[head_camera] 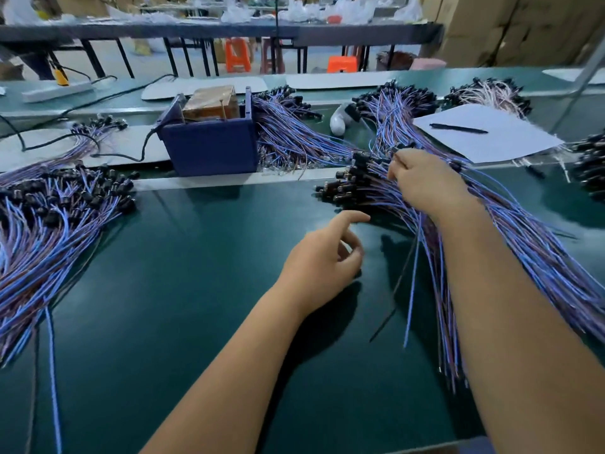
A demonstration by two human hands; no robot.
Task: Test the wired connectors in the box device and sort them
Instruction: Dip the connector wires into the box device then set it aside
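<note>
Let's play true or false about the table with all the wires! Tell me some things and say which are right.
1. A black pen lies on the white paper. True.
2. The blue box is on the floor. False: it stands on the green table.
3. The right hand reaches into the wire pile. True.
4. The left hand holds the pen. False: it holds nothing.
5. The stools far behind are green. False: they are orange.
</note>
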